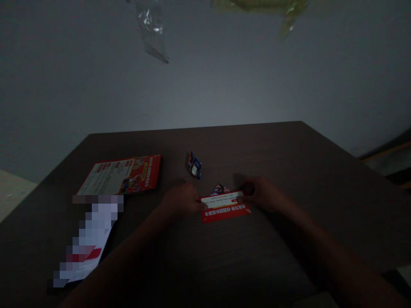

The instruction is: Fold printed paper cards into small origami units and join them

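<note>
A red and white printed leaflet (225, 207) is held between my two hands, just above or on the dark table. My left hand (184, 197) is closed on its left edge, and my right hand (261, 194) pinches the right edge with thumb and fingers. The far part of the sheet, with a colourful picture showing, appears bent up or folded over towards me. Beyond my left hand stands a small folded paper piece (195, 166) in blue, red and white, apart from both hands.
To the left lies a stack of red and white leaflets (128, 175). A partly blurred, pale phone-like object (91, 250) sits nearer me. The brown table (272, 145) meets a grey wall (205, 85), where clear plastic (152, 32) and yellowish tape (257, 5) hang.
</note>
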A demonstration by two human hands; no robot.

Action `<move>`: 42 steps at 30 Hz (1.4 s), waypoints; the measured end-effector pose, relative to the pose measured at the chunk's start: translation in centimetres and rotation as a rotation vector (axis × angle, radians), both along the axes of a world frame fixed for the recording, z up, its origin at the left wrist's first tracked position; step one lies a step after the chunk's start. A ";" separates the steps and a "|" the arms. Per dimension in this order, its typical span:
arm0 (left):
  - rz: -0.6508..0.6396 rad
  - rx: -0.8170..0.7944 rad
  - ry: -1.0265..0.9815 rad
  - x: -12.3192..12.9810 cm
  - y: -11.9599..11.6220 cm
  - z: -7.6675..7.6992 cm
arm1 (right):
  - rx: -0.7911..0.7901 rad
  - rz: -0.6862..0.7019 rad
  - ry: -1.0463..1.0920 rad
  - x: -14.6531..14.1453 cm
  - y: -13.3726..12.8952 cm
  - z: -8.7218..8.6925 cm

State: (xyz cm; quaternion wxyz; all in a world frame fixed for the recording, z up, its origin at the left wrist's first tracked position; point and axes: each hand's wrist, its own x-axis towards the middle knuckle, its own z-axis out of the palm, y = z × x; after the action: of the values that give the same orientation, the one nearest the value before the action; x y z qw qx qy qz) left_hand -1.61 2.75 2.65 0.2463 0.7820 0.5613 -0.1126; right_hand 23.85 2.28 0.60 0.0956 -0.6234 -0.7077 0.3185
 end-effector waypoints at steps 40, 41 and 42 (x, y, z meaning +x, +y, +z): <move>-0.033 -0.059 -0.124 -1.3 1.0 -0.5 | 0.030 0.226 0.108 0.9 -0.1 0.4; -0.026 -0.044 -0.137 -1.3 1.0 -0.5 | 0.038 0.217 0.107 0.8 -0.1 0.3; -0.016 -0.030 -0.148 -1.2 1.0 -0.6 | 0.043 0.208 0.104 0.8 -0.1 0.2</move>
State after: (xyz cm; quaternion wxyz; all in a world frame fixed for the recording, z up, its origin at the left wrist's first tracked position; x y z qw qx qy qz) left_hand -2.85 3.71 2.08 0.2976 0.7890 0.5336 -0.0649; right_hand 24.67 2.19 0.80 0.1123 -0.5271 -0.7692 0.3433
